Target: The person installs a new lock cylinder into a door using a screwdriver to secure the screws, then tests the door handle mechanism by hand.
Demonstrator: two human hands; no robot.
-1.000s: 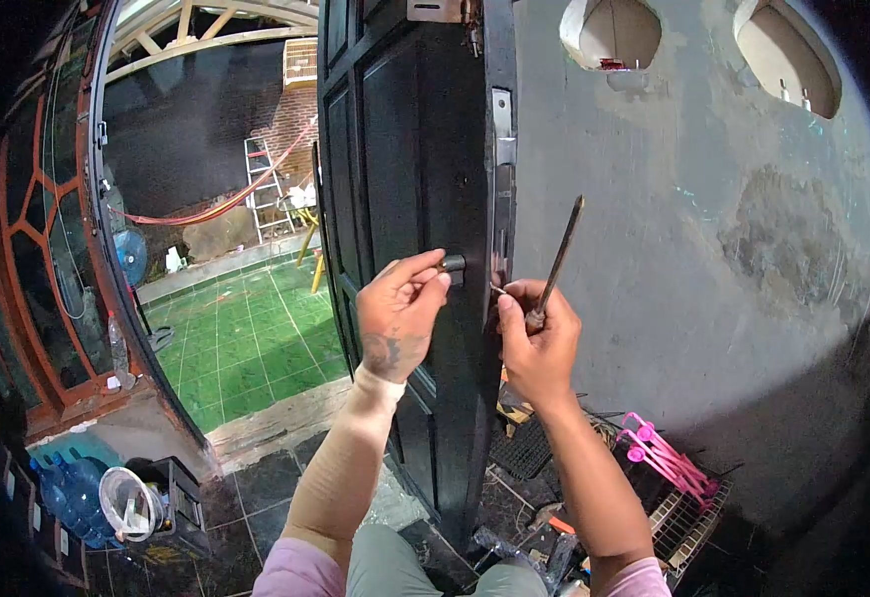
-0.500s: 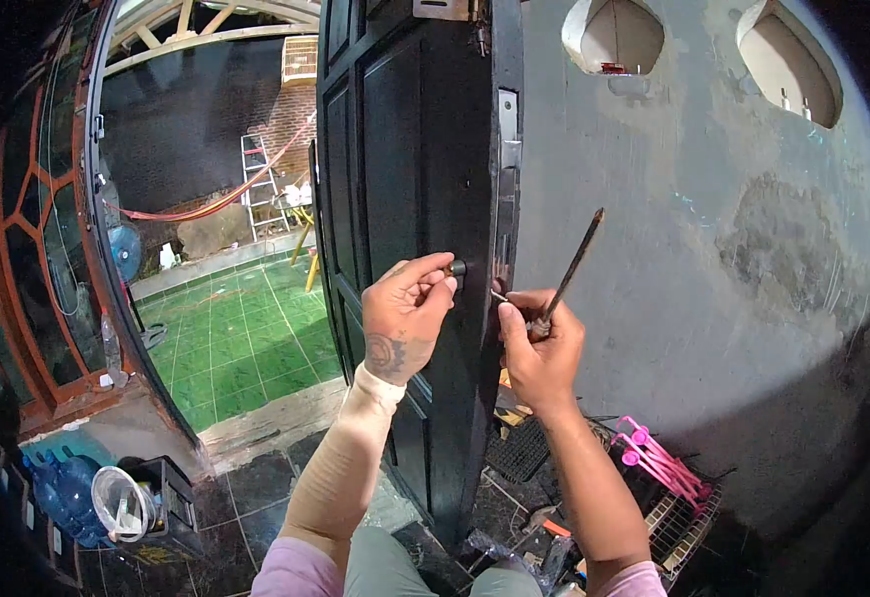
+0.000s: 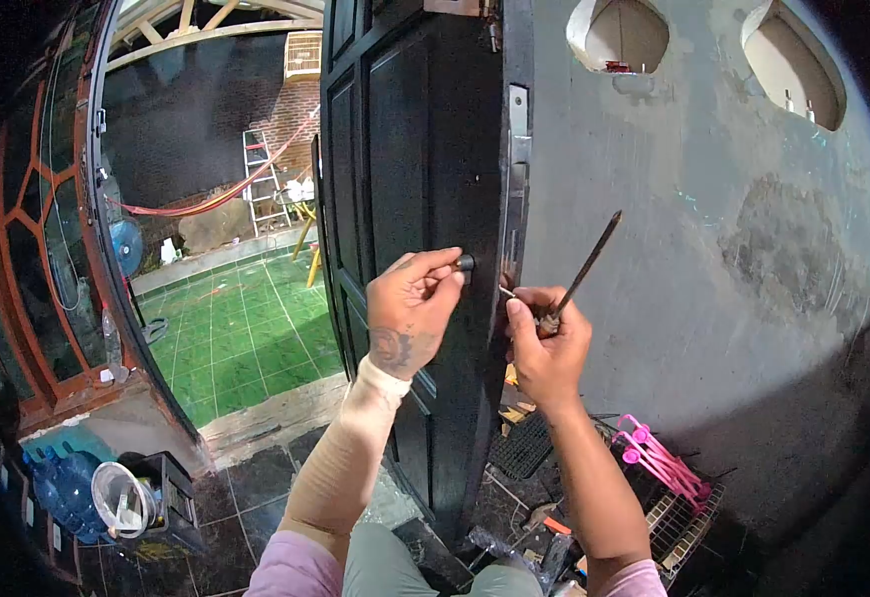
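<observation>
Lock cylinder (image 3: pixel 467 263): at the door (image 3: pixel 405 149) — likely stiff, slick; our left hand (image 3: pixel 413 310) pinches its end, the best hold.
Pin (image 3: pixel 506 293) (perhaps a screw): probably light; our right hand (image 3: pixel 552 343) clamps it and the screwdriver (image 3: pixel 591 259).

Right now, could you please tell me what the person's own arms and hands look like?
Lilac-pink sleeves show on both arms. The left hand is bare, with a dark, rounded tattoo near the wrist; what looks like a close-fitting wrap covers that forearm. The right hand is bare, without visible markings.
</observation>
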